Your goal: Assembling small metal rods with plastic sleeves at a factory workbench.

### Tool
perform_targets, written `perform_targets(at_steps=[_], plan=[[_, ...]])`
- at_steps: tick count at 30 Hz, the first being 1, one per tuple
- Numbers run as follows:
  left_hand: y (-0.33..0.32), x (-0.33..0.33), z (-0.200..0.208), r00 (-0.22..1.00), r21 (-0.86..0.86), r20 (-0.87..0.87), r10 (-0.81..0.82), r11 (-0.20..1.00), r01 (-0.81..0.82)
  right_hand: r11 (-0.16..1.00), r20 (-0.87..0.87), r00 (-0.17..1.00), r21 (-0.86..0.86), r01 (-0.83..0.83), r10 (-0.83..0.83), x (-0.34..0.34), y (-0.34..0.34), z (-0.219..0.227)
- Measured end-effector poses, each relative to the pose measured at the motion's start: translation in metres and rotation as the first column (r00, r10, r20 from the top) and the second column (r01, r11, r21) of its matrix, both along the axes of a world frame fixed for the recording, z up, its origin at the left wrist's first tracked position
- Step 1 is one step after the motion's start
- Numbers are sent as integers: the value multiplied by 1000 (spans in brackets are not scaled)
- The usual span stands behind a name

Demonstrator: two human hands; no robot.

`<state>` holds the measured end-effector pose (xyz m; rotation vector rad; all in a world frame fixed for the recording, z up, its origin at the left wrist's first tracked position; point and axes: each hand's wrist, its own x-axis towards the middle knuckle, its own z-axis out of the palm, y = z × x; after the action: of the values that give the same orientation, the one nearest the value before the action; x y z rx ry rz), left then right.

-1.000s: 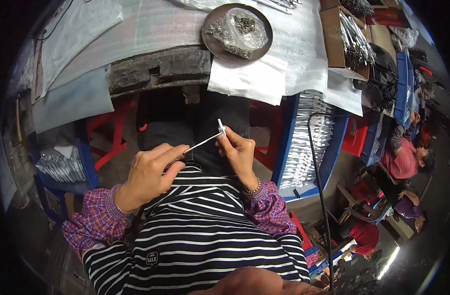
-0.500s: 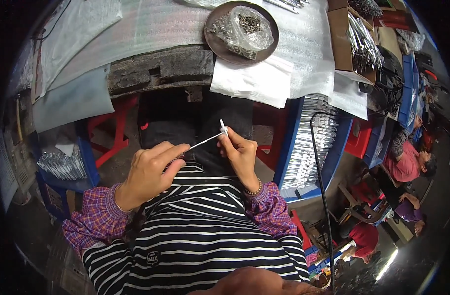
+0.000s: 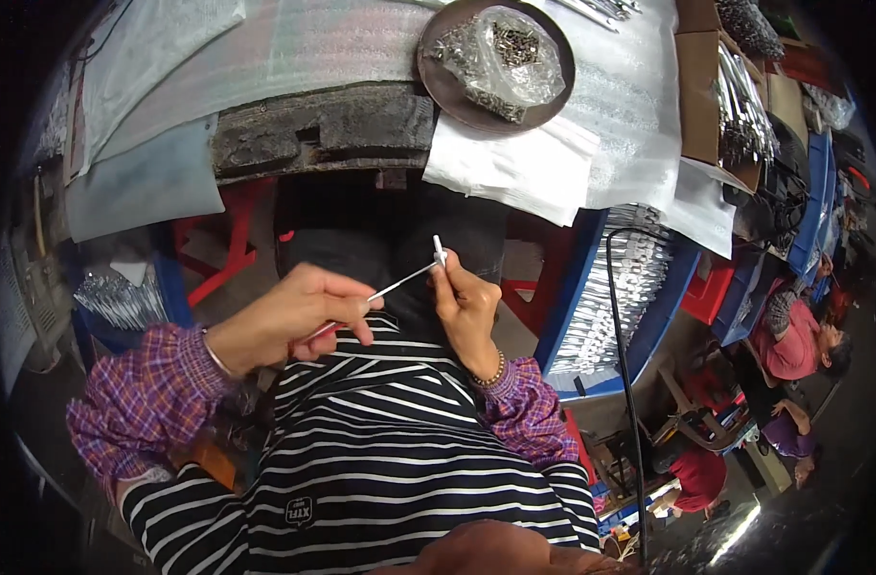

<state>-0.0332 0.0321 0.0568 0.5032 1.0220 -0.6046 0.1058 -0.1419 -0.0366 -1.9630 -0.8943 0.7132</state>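
Over the person's lap, a slim metal shaft (image 3: 403, 283) slants up from one hand to the other, its far end meeting a small white-and-silver fitting (image 3: 439, 251). The right hand (image 3: 469, 307) pinches that fitting between thumb and forefinger, narrow end up, presumably to steady it against the shaft. The left hand (image 3: 308, 311) has its fingers closed round the shaft's near end, the forefinger stretched forward, seemingly to guide it; something reddish shows beneath, perhaps a handle, but too little for me to call it a screwdriver.

On the bench's pale foam sheet (image 3: 634, 105), a round brown tray (image 3: 447, 96) bears a clear plastic bag (image 3: 546, 75) of tiny metal pieces, likely so none roll off. Beside the right leg, a blue bin (image 3: 574, 273) full of slender metal rods (image 3: 615, 297) sits low, probably for easy reach; another blue bin (image 3: 175, 287) stands to the left with similar pieces (image 3: 122, 302).
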Motion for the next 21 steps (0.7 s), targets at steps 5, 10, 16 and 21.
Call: perform_targets(at_steps=[5,10,16,21], plan=[[0,12,-5,991,229,41,-124,967,111,999,53,998,-2,34,-34,3,2,-4],[-23,-7,-24,938,705,227,-262,708,27,1000,120,993,3,-11,11,4,5,-2],[-26,-6,-17,852,928,162,-498,370,40,1000,95,995,28,10,-13,2,2,-5],[-27,-7,-12,754,981,108,-648,192,24,998,113,993,64,16,-23,2,3,-5]])
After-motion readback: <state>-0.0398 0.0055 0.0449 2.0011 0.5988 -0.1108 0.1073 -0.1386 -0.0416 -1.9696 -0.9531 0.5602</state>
